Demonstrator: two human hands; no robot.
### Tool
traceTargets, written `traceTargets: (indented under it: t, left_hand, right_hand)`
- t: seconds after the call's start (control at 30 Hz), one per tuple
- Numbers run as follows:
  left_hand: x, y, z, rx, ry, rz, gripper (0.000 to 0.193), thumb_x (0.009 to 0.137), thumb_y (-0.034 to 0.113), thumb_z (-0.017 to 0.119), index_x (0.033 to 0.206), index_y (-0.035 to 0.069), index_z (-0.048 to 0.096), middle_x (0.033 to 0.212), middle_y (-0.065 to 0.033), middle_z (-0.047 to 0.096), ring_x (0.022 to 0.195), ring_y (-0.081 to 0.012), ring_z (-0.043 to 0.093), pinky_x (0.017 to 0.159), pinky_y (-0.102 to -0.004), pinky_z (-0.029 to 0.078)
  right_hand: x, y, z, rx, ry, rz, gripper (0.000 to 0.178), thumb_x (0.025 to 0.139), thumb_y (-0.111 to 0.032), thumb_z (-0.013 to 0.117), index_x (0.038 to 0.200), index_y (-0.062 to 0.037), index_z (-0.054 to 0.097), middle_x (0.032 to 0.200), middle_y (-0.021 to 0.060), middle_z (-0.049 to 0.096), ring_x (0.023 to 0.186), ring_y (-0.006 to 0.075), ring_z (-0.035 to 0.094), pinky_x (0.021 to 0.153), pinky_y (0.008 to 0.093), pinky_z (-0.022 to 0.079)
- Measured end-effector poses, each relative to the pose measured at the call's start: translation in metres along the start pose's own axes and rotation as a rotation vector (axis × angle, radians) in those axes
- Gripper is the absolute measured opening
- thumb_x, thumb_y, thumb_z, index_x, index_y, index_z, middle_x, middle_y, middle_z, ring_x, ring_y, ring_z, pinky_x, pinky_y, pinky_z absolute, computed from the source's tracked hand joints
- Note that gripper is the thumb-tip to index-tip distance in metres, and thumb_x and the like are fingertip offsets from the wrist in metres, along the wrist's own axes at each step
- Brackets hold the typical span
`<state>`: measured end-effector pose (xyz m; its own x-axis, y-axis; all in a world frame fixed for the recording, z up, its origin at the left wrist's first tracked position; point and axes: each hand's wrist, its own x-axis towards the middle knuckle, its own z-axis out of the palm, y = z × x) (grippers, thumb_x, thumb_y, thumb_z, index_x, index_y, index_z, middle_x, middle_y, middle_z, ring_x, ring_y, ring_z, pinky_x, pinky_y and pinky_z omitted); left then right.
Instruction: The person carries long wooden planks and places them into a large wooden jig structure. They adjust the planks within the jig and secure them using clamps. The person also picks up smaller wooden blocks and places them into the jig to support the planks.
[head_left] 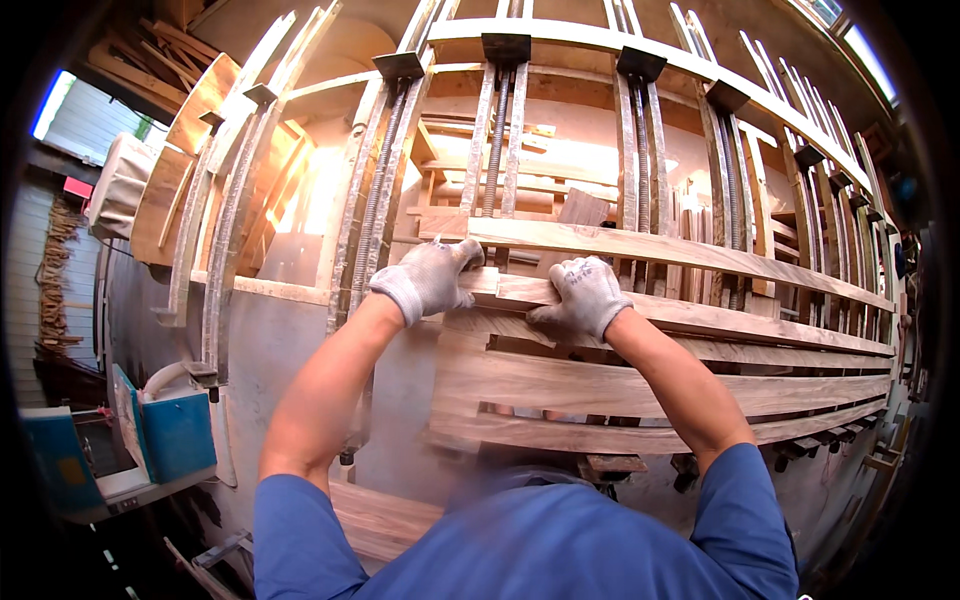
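Note:
My left hand, in a pale work glove, closes round a short light wooden piece. That piece meets the left end of a long wooden board. Further right along the same board, my right hand, gloved as well, wraps its fingers over the edge near that end. Behind both hands runs another long board. Nearer to me lies a slatted row of brown-grained boards, with gaps between them. The undersides of the gripped pieces are hidden.
Several long screw clamps with dark metal jaws stand in a row across the back. A pale wooden rail crosses them. Blue-sided equipment stands at the lower left. A wide wooden board lies below my left arm.

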<state>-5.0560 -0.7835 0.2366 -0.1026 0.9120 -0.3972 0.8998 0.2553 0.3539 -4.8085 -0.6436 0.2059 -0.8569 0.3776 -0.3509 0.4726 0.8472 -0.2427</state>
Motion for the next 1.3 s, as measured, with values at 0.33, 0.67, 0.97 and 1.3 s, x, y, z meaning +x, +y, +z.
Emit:
traceTargets:
  t: [0.33,0.67,0.97,1.3]
  left_hand:
    - [-0.005,0.02,-0.008,0.122,-0.05,0.086,0.056,0.088,0.022,0.076,0.143,0.012,0.066,0.132,-0.0153,0.073,0.121,-0.0335,0.069,0.107,-0.0432,0.055]
    - [-0.003,0.015,0.009,0.148,0.073,0.106,0.049,0.087,0.013,0.069,0.136,0.012,0.07,0.13,-0.0124,0.073,0.122,-0.0306,0.069,0.106,-0.0426,0.055]
    - [0.002,0.009,0.026,0.198,0.129,0.102,0.049,0.086,0.015,0.076,0.134,0.014,0.07,0.127,-0.0125,0.072,0.116,-0.0341,0.07,0.102,-0.0458,0.057]
    - [0.001,0.021,0.032,0.183,0.1,0.062,0.055,0.085,0.01,0.076,0.139,0.012,0.066,0.135,-0.0141,0.067,0.127,-0.0347,0.064,0.108,-0.046,0.053]
  right_hand:
    - [-0.003,0.001,-0.002,-0.002,0.028,-0.023,0.077,0.08,-0.076,0.075,0.103,-0.0027,0.075,0.099,0.0188,0.077,0.1,0.0362,0.074,0.093,0.0464,0.058]
    - [0.001,0.012,0.025,0.036,0.296,-0.097,0.071,0.078,-0.074,0.078,0.087,-0.0037,0.071,0.091,0.0184,0.072,0.091,0.0373,0.071,0.087,0.0476,0.056]
    - [0.003,0.017,0.034,0.039,0.235,-0.076,0.072,0.084,-0.077,0.072,0.091,-0.0046,0.07,0.096,0.0175,0.073,0.097,0.0352,0.071,0.093,0.0465,0.054]
    - [0.008,0.021,0.052,0.065,0.274,-0.101,0.066,0.087,-0.072,0.072,0.092,-0.0061,0.07,0.097,0.0171,0.072,0.097,0.0354,0.07,0.092,0.0476,0.053]
